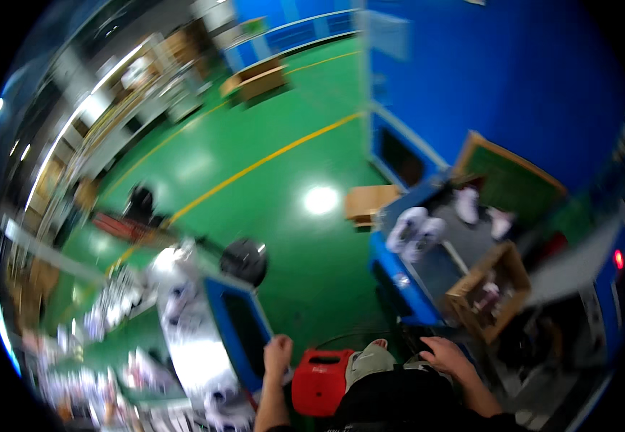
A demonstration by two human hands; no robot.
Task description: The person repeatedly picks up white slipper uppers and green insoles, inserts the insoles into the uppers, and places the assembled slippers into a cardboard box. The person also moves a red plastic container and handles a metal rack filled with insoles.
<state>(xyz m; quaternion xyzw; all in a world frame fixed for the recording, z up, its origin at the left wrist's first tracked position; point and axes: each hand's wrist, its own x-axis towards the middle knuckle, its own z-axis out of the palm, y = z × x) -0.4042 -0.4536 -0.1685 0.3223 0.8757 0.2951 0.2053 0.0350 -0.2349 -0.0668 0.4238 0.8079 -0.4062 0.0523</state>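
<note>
My left hand [278, 354] is low in the middle, its fingers curled in a loose fist with nothing visible in it. It hangs between a blue-sided bench [234, 324] and a red plastic stool [319, 381] beside my legs. My right hand [447, 356] is over my lap on the right, fingers somewhat apart, holding nothing that I can see. Closest to it is a blue workstation with a grey top [431, 270]. White shoes [413, 232] stand on that top, and an open cardboard box [488, 291] with pinkish-white items sits at its near edge.
White shoes line the table [193, 338] at left. A round black seat [244, 261] stands beyond it on the green floor [298, 165]. Cardboard boxes [260, 81] lie farther off. A tall blue wall panel [499, 79] rises at right, above a wood-framed green board [506, 176].
</note>
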